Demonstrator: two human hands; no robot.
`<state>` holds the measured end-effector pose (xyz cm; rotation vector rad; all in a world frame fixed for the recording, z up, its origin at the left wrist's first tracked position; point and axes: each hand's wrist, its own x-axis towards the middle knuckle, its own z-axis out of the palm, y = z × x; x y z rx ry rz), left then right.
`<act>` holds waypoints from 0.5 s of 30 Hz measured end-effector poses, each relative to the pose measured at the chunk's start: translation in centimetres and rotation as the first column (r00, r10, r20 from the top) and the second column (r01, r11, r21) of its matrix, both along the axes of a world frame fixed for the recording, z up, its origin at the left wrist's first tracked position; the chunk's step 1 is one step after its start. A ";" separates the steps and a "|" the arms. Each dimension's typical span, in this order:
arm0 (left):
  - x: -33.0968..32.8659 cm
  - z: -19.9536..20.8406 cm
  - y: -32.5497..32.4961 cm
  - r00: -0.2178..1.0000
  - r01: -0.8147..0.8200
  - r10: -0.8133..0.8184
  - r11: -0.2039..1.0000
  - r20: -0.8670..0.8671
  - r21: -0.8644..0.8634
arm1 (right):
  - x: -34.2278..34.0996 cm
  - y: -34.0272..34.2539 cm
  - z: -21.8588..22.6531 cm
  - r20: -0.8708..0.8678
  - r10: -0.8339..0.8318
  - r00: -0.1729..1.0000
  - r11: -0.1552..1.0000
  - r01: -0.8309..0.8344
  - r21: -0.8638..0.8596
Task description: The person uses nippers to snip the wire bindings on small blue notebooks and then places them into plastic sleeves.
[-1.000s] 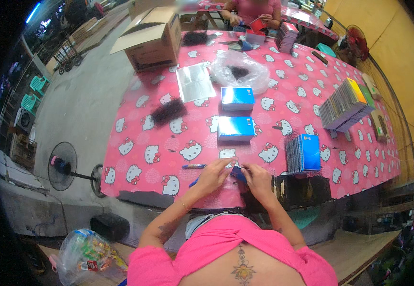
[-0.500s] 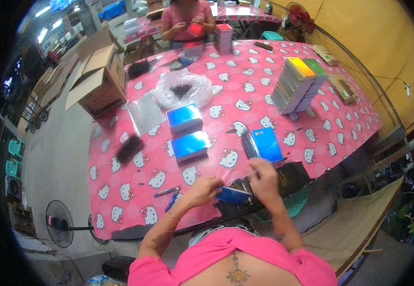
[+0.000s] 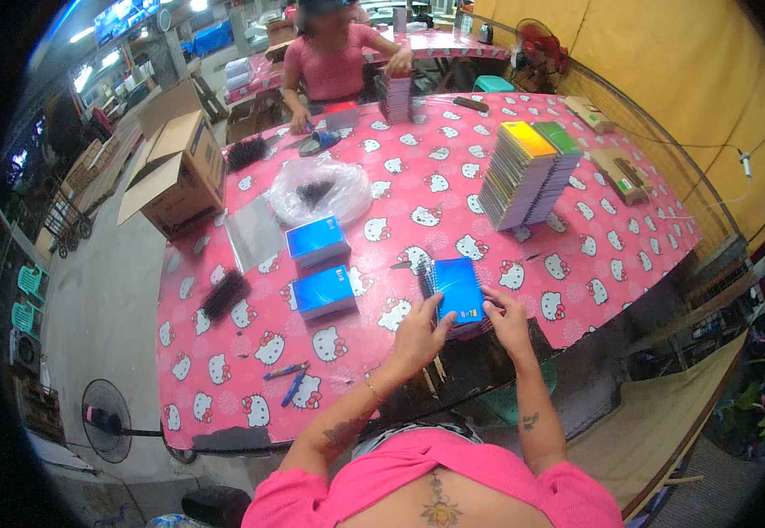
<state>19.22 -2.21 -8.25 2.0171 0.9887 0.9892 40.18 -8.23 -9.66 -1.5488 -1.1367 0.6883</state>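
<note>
A blue spiral notebook (image 3: 459,286) lies on top of a stack near the front edge of the table, its coil along the left side. My left hand (image 3: 422,334) grips the near left corner, thumb on the cover. On the opposite side, the fingers of my right hand (image 3: 507,319) hold the right edge. Dark loose binding coils (image 3: 425,280) lie beside the notebook's left side. Farther left are two blue-topped notebook stacks, one nearer (image 3: 323,293) and one behind (image 3: 316,240). Two blue pens (image 3: 293,387) rest left of my left forearm.
A tall notebook stack with yellow and green covers (image 3: 532,176) stands at right. Clear plastic (image 3: 338,192), black coil bundles (image 3: 226,295) and an open carton (image 3: 184,172) are at left. Across the pink table (image 3: 418,211), a co-worker (image 3: 330,66) touches another stack (image 3: 396,97).
The blue notebook in my left hand at the table edge is now on the stack. Both hands have moved up to its sides. The co-worker's hand has shifted onto the far stack.
</note>
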 end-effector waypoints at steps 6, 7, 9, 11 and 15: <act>0.6 0.8 -1.7 0.967 -0.040 0.090 0.978 -0.239 0.204 | -0.2 0.2 0.3 -0.009 0.005 1.000 0.999 -0.005 0.033; 0.5 0.8 -1.7 0.965 -0.044 0.095 0.978 -0.244 0.206 | -0.5 0.1 0.7 0.016 0.012 1.000 1.000 -0.012 0.011; 0.8 1.2 -1.6 0.964 -0.010 0.064 0.978 -0.257 0.207 | -0.1 -0.1 0.6 0.000 0.005 1.000 1.000 -0.005 0.014; 1.0 2.2 -1.6 0.960 -0.016 0.075 0.977 -0.271 0.214 | -0.2 -0.4 1.0 -0.020 -0.001 1.000 1.000 0.001 0.015; 1.2 4.6 2.0 0.976 -0.063 0.139 0.917 -0.167 0.394 | -1.5 -3.2 5.4 0.407 -0.155 0.900 0.984 0.104 0.145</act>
